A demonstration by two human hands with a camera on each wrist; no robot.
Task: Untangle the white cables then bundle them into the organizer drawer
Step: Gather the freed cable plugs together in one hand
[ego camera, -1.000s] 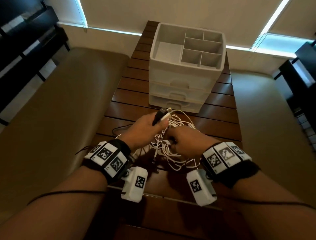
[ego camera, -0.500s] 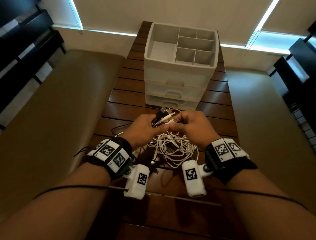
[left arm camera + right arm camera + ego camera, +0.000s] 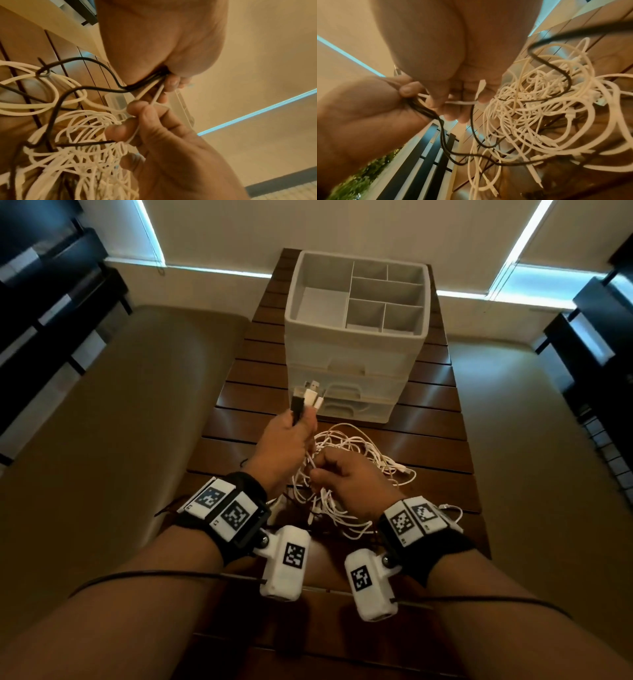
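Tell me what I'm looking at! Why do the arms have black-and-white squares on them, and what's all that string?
No machine here: these are a person's two arms. The patterned squares sit on wristbands that carry small cameras. The big picture comes from a camera on the person's head, looking down. The two close-up pictures come from the wrist cameras, looking along each hand.

The "string" is a tangle of white cables, with a black cable mixed in, lying on a wooden slatted table. Behind it stands a white organizer with closed drawers and an open tray of compartments on top.

The left hand grips a bunch of cable plugs, lifted up. The right hand pinches a white cable from the tangle.
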